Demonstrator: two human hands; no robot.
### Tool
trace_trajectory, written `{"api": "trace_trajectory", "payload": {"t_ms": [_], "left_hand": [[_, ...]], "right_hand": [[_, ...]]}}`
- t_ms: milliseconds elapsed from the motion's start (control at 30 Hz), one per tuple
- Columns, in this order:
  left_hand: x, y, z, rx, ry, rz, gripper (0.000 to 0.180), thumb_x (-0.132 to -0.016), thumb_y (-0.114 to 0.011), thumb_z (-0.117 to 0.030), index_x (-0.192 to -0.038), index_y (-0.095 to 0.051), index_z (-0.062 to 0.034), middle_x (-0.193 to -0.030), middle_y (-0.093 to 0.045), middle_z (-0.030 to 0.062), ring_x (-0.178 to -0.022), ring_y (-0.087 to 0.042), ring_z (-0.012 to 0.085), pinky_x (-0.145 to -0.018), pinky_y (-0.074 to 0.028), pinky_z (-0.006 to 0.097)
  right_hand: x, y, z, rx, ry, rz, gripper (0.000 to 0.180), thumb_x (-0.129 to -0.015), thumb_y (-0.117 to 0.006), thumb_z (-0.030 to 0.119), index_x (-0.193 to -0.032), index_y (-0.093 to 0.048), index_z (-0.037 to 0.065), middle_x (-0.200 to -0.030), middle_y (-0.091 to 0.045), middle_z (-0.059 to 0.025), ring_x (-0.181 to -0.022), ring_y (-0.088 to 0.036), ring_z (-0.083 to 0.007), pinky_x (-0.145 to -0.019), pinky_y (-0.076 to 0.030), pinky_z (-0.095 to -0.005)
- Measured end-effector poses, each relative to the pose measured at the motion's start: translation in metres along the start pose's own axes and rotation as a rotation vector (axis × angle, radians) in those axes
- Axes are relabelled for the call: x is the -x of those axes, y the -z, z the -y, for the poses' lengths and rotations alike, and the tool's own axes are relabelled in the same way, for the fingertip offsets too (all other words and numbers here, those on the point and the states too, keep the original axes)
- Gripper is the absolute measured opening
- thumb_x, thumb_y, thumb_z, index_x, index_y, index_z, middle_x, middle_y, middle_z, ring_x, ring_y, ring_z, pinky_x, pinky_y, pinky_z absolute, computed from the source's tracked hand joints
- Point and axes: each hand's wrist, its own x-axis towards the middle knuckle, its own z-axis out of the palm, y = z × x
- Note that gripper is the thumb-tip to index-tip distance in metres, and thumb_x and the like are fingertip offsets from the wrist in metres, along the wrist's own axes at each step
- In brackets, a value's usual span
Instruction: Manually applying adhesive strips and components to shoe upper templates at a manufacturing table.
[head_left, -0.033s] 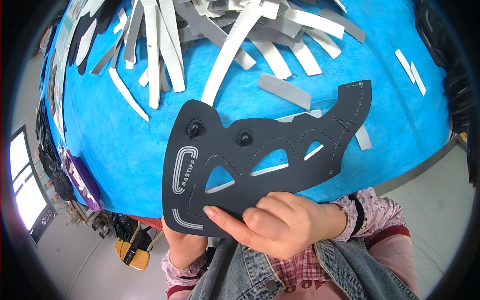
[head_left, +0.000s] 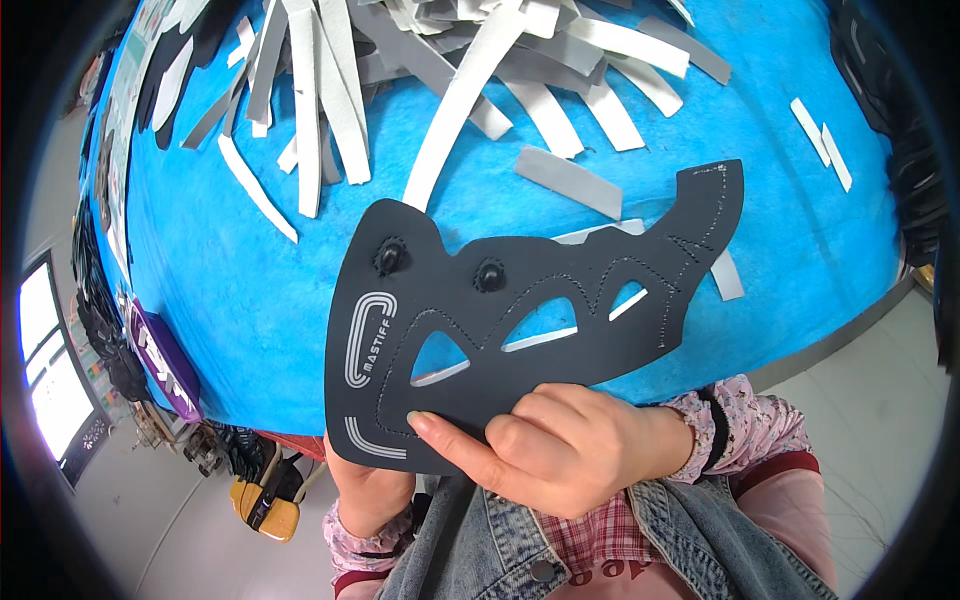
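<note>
Nearest: right hand (head_left: 565, 450) grips the lower edge of the black stitched panel (head_left: 520, 370), index finger laid on the face, other fingers curled, thumb hidden. Left hand (head_left: 365, 475) is mostly behind the panel's lower left corner; can't tell its grip. Panel is held up over the near edge of the blue table cover (head_left: 790, 280), printed side up.

Panel work, judged by look: cut-outs made, stitch lines run, pale print on, two black domes (head_left: 489, 275) set. Pale edges show in the openings; lining or strip behind, can't tell. No strip on the visible face; underside hidden, so what's left there is unclear.

Beyond: a long white strip (head_left: 450, 125) runs under the panel's top edge, a grey strip (head_left: 567, 183) lies loose. Farther, a heap of white and grey strips (head_left: 545, 70), apparently unused so far.
</note>
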Motion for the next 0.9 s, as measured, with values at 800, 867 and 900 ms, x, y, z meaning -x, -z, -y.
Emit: {"api": "trace_trajectory", "payload": {"t_ms": [800, 867, 900], "left_hand": [[0.001, 0.008, -0.009, -0.625, -0.770, -0.156, 0.020, -0.082, -0.049, -0.006, -0.096, -0.063, -0.0065, -0.102, -0.059, 0.0095, -0.088, -0.059, 0.0251, -0.083, -0.046, 0.035], [-0.006, -0.007, -0.011, -0.784, -0.806, 0.117, 0.030, -0.085, -0.055, -0.019, -0.111, -0.064, -0.0091, -0.118, -0.061, 0.0069, -0.112, -0.057, 0.0211, -0.096, -0.042, 0.036], [-0.009, -0.014, -0.008, -0.832, -0.800, 0.156, 0.036, -0.088, -0.053, -0.027, -0.117, -0.061, -0.0067, -0.123, -0.058, 0.0076, -0.115, -0.055, 0.0221, -0.099, -0.040, 0.037]], "right_hand": [[0.027, 0.034, -0.004, 0.339, 0.024, 0.049, 0.035, -0.081, -0.059, 0.020, -0.113, -0.063, 0.007, -0.107, -0.057, -0.0024, -0.093, -0.056, -0.0140, -0.082, -0.046, -0.0270], [0.028, 0.036, -0.004, 0.457, -0.080, 0.212, 0.042, -0.085, -0.057, 0.032, -0.117, -0.060, 0.006, -0.128, -0.053, -0.0032, -0.119, -0.048, -0.0187, -0.098, -0.041, -0.0323], [0.027, 0.037, -0.002, 0.468, -0.075, 0.215, 0.042, -0.085, -0.057, 0.032, -0.117, -0.060, 0.006, -0.128, -0.053, -0.0032, -0.119, -0.048, -0.0187, -0.098, -0.041, -0.0323]]}}
